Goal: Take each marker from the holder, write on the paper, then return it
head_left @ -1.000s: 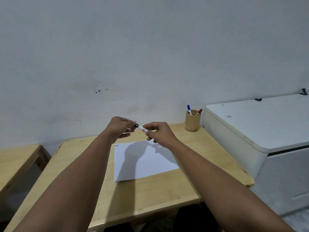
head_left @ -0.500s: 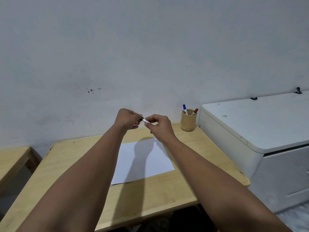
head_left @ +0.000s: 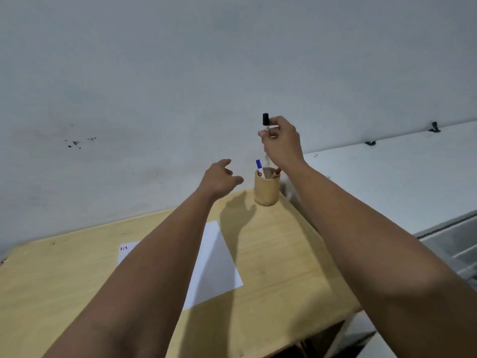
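My right hand (head_left: 282, 143) holds a black-capped marker (head_left: 265, 122) upright, cap up, directly above the wooden holder (head_left: 266, 191) at the table's far right corner. A blue-capped marker (head_left: 259, 166) and a red-capped marker (head_left: 277, 171) stand in the holder. My left hand (head_left: 220, 178) hovers just left of the holder with fingers loosely apart and nothing in it. The white paper (head_left: 215, 264) lies on the wooden table (head_left: 278, 254), partly hidden under my left forearm; small marks show at its top left corner (head_left: 124, 248).
A white chest-like cabinet (head_left: 392, 182) stands close against the table's right side. A pale wall (head_left: 180, 73) rises right behind the table and holder.
Both hands were together on the black marker above the paper. Now my right hand has carried it, capped, up over the holder, and my left hand has let go and moved beside the holder.
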